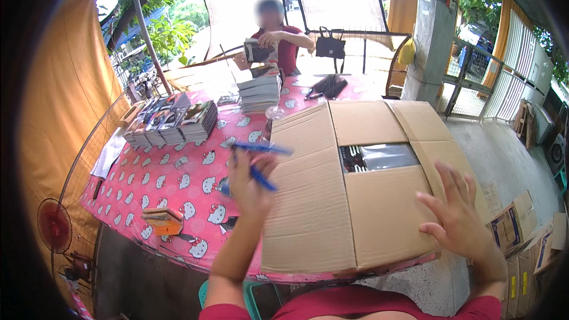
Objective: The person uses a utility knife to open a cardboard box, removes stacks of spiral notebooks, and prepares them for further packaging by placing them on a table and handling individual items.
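My left hand [252, 186] is closed round a blurred blue tool [264, 148] with two slim parts sticking out to the right; its exact kind I cannot make out. It is held just left of a large brown cardboard box [388, 219]. The box's flaps are spread outward or partly folded over, and a gap in the middle shows dark, glossy items [385, 157] inside. Over the box's right side, my right hand [453, 213] has its fingers spread and holds nothing; whether it touches the cardboard I cannot tell.
A pink patterned cloth covers the table [195, 172]. Stacked books [172, 121] lie at left, with another stack [261, 92] farther back. Across the table a person [290, 47] holds a book. A small orange box [163, 222] sits near the front edge; flattened cartons [515, 225] lie at right.
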Demonstrator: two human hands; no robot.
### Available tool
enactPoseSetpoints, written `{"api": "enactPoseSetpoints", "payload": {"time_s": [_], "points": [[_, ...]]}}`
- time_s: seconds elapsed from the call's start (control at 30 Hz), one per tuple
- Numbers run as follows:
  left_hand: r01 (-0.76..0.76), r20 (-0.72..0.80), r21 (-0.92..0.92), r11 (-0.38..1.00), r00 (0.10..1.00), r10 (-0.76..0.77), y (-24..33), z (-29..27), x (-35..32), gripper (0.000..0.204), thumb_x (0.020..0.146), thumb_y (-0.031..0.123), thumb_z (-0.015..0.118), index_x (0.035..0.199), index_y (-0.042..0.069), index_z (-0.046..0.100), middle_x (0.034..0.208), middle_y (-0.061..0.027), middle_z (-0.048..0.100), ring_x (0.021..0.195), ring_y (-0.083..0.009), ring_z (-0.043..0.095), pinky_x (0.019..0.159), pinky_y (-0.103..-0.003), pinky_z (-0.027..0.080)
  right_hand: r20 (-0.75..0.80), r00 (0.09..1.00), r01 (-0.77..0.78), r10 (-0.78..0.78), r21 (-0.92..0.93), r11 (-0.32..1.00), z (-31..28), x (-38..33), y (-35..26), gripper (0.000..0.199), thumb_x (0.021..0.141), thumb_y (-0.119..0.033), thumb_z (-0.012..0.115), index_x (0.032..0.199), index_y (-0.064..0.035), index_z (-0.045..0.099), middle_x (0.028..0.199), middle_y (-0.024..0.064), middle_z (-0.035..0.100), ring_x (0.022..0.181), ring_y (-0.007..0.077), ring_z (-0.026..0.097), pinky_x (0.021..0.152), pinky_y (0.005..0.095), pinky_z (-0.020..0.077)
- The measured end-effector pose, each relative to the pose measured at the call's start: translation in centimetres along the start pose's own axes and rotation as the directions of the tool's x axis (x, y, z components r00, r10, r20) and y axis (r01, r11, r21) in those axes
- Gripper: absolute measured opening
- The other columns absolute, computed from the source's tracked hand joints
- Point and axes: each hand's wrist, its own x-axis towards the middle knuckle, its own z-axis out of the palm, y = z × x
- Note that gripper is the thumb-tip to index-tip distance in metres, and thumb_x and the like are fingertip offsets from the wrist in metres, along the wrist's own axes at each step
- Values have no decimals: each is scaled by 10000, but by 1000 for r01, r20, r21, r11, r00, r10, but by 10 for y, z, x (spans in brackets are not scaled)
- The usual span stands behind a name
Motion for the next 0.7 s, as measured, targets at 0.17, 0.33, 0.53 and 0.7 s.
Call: {"api": "enactPoseSetpoints", "payload": {"time_s": [0.17,0.33,0.53,0.7], "points": [[187,-129,420,888,981,-146,14,-153,1,144,917,193,476,985,70,445,652,-17,533,470,-104,501,424,-221,420,-132,911,-409,391,-157,899,4,-19,-8,337,720,-172,635,1048,-103,599,1361,162,329,1230,331,322,1003,568,176],[487,-172,555,675,861,-479,-51,-221,-51,148,883,186,530,945,51,526,716,-46,596,526,-99,533,454,-234,427,-473,746,-666,469,-511,544,-24,-19,70,308,824,-120,513,1108,-208,595,1316,19,439,1095,179,487,975,574,251],[565,-128,550,615,785,-606,-88,-227,-72,193,845,199,573,921,21,568,843,-92,605,707,-159,582,592,-300,478,-638,180,-969,749,-247,22,18,-76,214,320,927,-312,355,1172,-196,525,1220,55,517,1073,232,518,942,580,284],[106,55,932,347,904,-424,-107,-270,-59,407,752,273,639,1039,-9,581,1091,-253,508,950,-317,532,811,-397,439,-26,-31,-916,999,401,-18,223,-180,317,338,876,-307,430,967,-12,568,968,175,609,910,281,581,808,446,409]]}}
